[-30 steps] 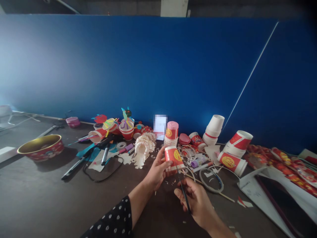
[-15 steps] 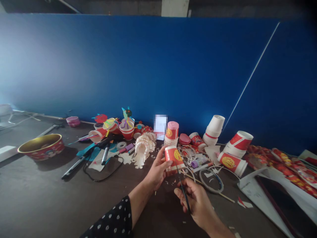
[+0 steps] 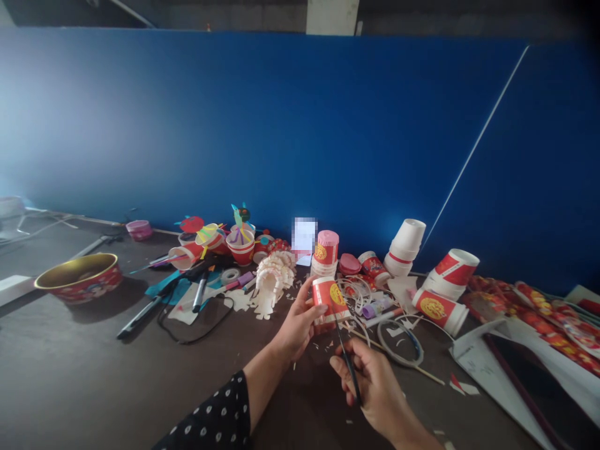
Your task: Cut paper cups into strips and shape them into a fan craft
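My left hand (image 3: 297, 323) grips a red paper cup (image 3: 329, 301) with a gold emblem, held on its side. My right hand (image 3: 372, 382) is shut on black-handled scissors (image 3: 349, 369), whose thin blades reach up to the cup's lower edge. Cut paper strips fringe the end of the cup nearest my hand. Small paper scraps (image 3: 323, 345) lie on the dark table (image 3: 94, 350) below both hands. Just left of the cup stands a white cup cut into curled strips (image 3: 273, 281).
Red and white cups (image 3: 434, 306), wire loops (image 3: 398, 342), markers (image 3: 199, 294) and a tape roll (image 3: 229, 274) crowd the table. Decorated cup crafts (image 3: 239, 245) stand against a blue wall (image 3: 281, 125). A gold-lined red bowl (image 3: 77, 278) sits left; patterned red paper (image 3: 539, 319) lies right.
The scissor blades have risen slightly and now reach the cup's lower edge. Both hands otherwise keep their hold, and the view has shifted only a little.
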Motion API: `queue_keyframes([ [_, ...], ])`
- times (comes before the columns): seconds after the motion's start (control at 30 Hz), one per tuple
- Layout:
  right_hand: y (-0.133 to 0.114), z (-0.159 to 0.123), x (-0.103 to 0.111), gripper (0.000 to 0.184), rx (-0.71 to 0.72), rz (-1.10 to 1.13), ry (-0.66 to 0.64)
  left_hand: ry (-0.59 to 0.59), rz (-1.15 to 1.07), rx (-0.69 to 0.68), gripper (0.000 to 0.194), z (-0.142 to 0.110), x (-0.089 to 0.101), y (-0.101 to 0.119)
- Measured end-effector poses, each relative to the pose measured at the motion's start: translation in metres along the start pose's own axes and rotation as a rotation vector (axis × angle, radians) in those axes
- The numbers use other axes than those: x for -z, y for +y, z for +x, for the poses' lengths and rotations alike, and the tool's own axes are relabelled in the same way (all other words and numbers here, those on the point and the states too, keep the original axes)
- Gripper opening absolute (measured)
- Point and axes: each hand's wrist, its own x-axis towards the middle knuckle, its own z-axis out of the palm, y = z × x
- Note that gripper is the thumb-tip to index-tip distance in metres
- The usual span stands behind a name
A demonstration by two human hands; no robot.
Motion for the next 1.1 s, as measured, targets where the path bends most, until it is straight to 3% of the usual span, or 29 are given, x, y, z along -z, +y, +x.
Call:
queue_keyframes([
  [0.37, -0.0068, 0.0011, 0.0002, 0.04, -0.002, -0.008, 0.013, 0.002, 0.011, 0.011, 0.081, 0.0, -0.0005, 0.0007],
  [1.1, -0.0025, 0.0035, 0.0008, 0.036, 0.014, 0.079, 0.013, -0.058, 0.023, 0.019, 0.084, -0.0018, -0.0035, -0.0048],
])
